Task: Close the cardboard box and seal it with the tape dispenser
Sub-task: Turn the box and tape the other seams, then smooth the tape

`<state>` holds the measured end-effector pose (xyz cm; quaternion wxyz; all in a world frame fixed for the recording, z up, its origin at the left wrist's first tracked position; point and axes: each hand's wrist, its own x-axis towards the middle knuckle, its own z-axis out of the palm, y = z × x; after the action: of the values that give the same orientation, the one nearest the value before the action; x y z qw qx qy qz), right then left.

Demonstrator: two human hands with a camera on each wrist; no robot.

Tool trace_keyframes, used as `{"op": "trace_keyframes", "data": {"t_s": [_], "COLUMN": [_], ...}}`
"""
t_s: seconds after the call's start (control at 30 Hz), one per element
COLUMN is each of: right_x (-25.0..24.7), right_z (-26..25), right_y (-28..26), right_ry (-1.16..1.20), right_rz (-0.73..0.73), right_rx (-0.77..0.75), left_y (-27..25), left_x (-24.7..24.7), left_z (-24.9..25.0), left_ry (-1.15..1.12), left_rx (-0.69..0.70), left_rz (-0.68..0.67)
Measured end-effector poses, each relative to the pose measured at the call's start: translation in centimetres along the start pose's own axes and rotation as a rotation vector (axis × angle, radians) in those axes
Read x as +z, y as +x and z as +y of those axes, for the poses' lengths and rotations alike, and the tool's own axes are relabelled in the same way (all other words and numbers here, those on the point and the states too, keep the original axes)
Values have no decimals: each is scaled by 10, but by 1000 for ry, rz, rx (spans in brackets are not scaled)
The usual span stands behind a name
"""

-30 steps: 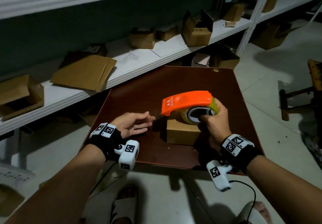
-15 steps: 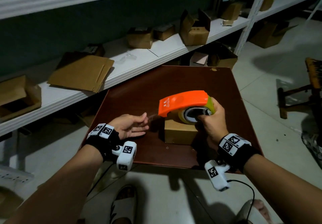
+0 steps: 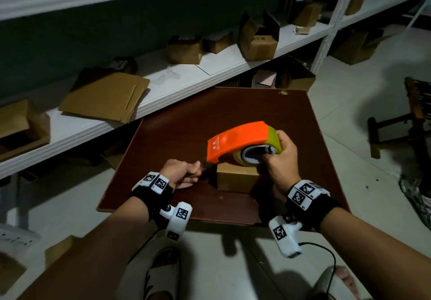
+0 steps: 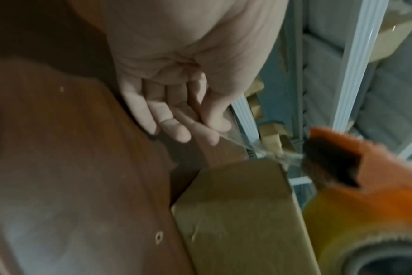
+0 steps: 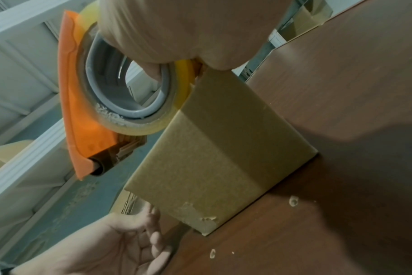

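A small closed cardboard box [image 3: 236, 179] [image 4: 242, 214] [image 5: 212, 152] stands on a dark brown table [image 3: 233, 108]. My right hand [image 3: 278, 159] grips the orange tape dispenser [image 3: 235, 139] [image 5: 87, 111] by its yellowish tape roll [image 5: 129, 89], holding it on the box's top. The dispenser's mouth [image 4: 336, 167] points left, past the box's edge. My left hand [image 3: 186, 174] [image 4: 200, 119] [image 5: 120, 241] is just left of the box, thumb and fingers pinching the end of a clear tape strand [image 4: 259, 148] that runs from the mouth.
A white shelf [image 3: 186, 78] runs behind the table with flattened cardboard [image 3: 105, 96] and several small boxes [image 3: 258, 35]. More boxes sit under the shelf. A dark wooden stool [image 3: 396, 127] stands on the floor to the right. My sandalled feet are below the table's near edge.
My left hand, open beside the box before, has curled its fingers and now pinches the tape end at the dispenser's mouth. The dispenser has stayed on the box.
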<state>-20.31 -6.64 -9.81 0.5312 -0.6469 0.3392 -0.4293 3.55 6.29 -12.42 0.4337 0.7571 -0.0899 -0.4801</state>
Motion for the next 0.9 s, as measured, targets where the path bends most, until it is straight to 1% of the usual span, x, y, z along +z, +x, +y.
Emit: {"op": "trace_keyframes", "data": {"t_s": [0.07,0.23,0.4,0.47,0.57,0.9], "right_x": [0,-1,1,1,0,1], "right_z": [0,1,0,0,1,-6], "right_y": [1,2,1,1,2,-2], "right_ry": [-7,10,33,32,31,20], "right_rz": [3,-15,-13,-19,-24,-29], "right_rx": [4,16,15,11,12,5], "left_y": [4,9,11,11,3,-10], "left_x": [8,27,42,48,55,59], "left_z": [-3,-4,-6,-9,-9,-7], "left_ry": [14,153,288,331,400,432], "left_rx": [7,77,124,117,143,148], "left_rz": [33,136,150,186,262,327]}}
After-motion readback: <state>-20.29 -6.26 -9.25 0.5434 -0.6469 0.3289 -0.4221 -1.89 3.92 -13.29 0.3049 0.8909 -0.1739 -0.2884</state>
